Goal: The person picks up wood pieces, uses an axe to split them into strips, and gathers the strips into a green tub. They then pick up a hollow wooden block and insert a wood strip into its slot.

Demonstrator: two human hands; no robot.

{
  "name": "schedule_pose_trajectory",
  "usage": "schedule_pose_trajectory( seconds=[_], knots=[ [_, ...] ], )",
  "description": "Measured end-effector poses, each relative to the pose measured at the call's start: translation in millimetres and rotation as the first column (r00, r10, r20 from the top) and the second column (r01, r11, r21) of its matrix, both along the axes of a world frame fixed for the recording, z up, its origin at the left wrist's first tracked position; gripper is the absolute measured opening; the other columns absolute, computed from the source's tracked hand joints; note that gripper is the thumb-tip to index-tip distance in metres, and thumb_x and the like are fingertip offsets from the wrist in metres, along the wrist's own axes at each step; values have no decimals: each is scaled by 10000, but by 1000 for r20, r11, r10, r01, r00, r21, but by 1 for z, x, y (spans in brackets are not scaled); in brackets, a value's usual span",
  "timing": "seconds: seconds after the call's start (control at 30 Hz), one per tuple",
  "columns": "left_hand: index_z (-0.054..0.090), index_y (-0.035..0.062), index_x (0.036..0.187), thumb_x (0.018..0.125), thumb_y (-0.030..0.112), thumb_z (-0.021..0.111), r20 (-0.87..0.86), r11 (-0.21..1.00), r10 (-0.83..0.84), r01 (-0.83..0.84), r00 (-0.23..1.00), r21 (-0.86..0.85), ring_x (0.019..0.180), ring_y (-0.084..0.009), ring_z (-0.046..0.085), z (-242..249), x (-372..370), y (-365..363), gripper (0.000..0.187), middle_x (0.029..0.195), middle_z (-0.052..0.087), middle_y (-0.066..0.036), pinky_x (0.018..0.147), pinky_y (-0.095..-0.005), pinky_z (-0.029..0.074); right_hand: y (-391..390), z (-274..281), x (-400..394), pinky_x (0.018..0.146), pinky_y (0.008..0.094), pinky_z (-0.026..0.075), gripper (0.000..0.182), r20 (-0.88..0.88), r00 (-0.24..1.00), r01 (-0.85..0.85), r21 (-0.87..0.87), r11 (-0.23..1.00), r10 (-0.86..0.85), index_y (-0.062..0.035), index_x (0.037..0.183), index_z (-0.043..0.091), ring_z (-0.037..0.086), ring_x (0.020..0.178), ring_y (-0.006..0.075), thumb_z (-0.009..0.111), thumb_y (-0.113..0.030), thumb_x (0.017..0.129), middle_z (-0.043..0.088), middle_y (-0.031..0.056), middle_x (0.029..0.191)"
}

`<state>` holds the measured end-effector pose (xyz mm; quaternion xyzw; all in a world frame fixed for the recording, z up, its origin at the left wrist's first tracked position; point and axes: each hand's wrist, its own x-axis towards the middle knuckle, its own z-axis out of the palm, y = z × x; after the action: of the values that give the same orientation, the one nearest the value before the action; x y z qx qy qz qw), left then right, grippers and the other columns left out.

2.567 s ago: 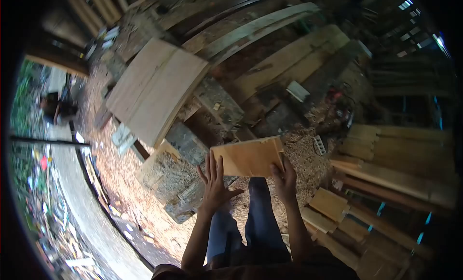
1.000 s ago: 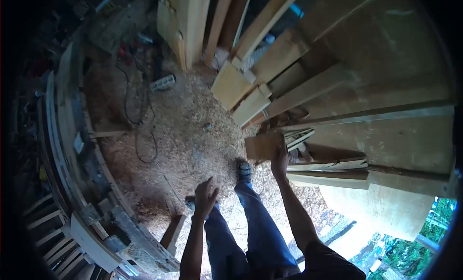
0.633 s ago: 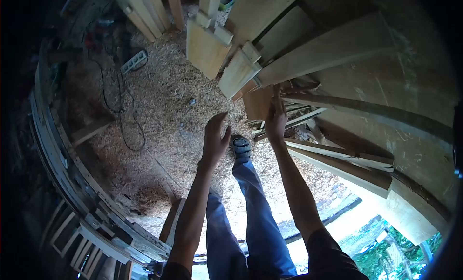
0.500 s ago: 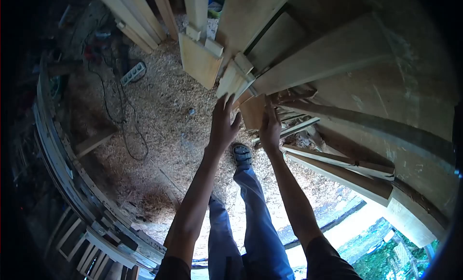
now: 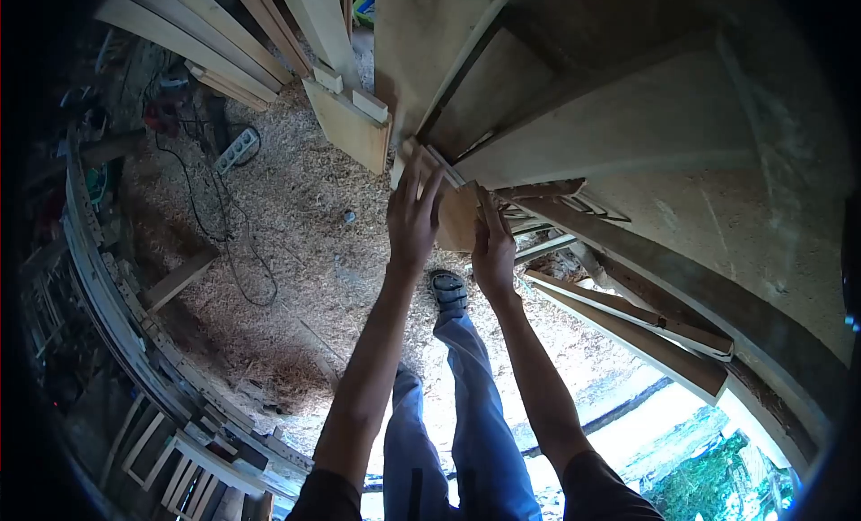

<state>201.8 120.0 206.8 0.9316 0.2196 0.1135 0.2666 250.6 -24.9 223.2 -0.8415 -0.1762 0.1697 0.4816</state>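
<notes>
Beside the large panels (image 5: 628, 131) leaning at right, the small board (image 5: 459, 223) has come in close, so work centres there. The right hand (image 5: 494, 252) bends its fingers at the board's right edge; the left hand (image 5: 413, 225), loosely open, has joined at left. Either grip's firmness I can't tell.

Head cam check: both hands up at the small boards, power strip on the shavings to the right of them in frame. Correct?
One error: in the head view the power strip lies to the left of the hands, not the right. It is on the shavings, and left hand and right hand are both up at the small boards.
</notes>
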Motion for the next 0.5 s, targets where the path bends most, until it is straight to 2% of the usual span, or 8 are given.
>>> schedule_pose_trajectory(
  seconds=[0.07, 0.2, 0.3, 0.4, 0.47, 0.5],
  knots=[
    [555, 132, 1394, 948, 88, 671, -9, 996, 85, -85, 996, -31, 1323, -417, 555, 8, -25, -6, 463, 1604, 384, -186, 1002, -497, 542, 4, 0, 1, 936, 536, 508, 520, 10, 999, -31, -29, 999, 31, -88, 1483, 516, 619, 1111, 437, 503, 47, 981, 644, 230, 1238],
    [564, 132, 1374, 947, 100, 678, -13, 987, 141, -142, 990, -78, 1316, -424, 561, 11, -65, 0, 444, 1607, 379, -191, 998, -496, 558, 23, -5, 4, 933, 533, 502, 515, 87, 987, -128, -65, 990, 133, -88, 1483, 516, 615, 1103, 429, 506, 42, 984, 651, 224, 1222],
    [560, 131, 1371, 954, 104, 675, -39, 989, 143, -145, 989, -40, 1356, -429, 523, 7, -86, 14, 433, 1608, 372, -198, 1012, -487, 567, 44, -16, 9, 946, 526, 499, 510, 83, 989, -116, -57, 992, 120, -89, 1480, 517, 610, 1123, 426, 507, 38, 986, 651, 220, 1222],
    [549, 136, 1384, 954, 97, 678, 2, 973, 200, -198, 980, -120, 1375, -445, 498, -2, -98, 21, 451, 1604, 374, -212, 1020, -495, 567, 64, -39, 9, 962, 526, 499, 572, 95, 985, -137, -81, 987, 145, -99, 1498, 498, 603, 1140, 431, 524, 61, 950, 651, 210, 1242],
    [575, 186, 1393, 930, 81, 670, 91, 963, 249, -237, 964, -127, 1290, -418, 580, -4, -103, 25, 484, 1599, 408, -175, 995, -494, 554, 75, -74, 2, 1011, 539, 472, 651, 219, 935, -234, -216, 948, 280, -110, 1503, 496, 554, 1225, 430, 554, 84, 884, 575, 196, 1379],
    [580, 185, 1389, 906, 73, 699, 108, 966, 240, -226, 965, -122, 1267, -406, 599, -3, -107, 26, 510, 1594, 417, -174, 962, -489, 556, 76, -95, -6, 1036, 539, 446, 693, 282, 899, -221, -370, 902, 336, -118, 1472, 530, 479, 1326, 401, 608, 74, 811, 461, 161, 1509]
  ],
)
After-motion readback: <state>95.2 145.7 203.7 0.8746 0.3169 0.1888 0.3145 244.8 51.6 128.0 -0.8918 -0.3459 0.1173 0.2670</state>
